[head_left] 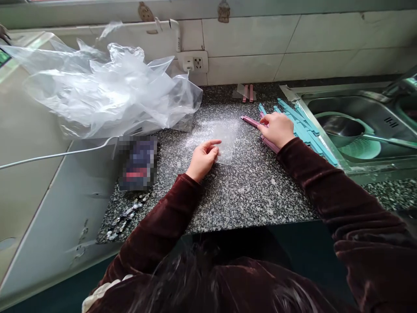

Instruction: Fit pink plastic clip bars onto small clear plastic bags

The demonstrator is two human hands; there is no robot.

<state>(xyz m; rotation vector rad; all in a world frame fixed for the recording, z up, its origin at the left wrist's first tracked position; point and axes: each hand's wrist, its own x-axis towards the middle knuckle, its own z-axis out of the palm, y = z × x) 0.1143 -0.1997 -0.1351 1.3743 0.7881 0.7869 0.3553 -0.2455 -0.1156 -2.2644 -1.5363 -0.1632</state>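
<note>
My left hand (202, 160) pinches the near-left edge of a small clear plastic bag (227, 143) between thumb and forefinger, above the speckled countertop. To its right, my right hand (278, 129) has its fingers closed on a slim pink strip (249, 121), whose far end points left. Another pink strip (270, 144) lies beneath that hand. A loose pile of teal strips (309, 132) spreads out just right of it, partly covered by the hand. At the back, two pink strips (248, 93) rest on a clear bag.
A large crumpled clear plastic bag (130, 91) fills the back left. Below it lie a blurred phone-like object (138, 165) and a beaded chain (127, 217). A white cable (65, 153) runs leftward. A metal sink (345, 102) holding a pan and green strainer borders the right.
</note>
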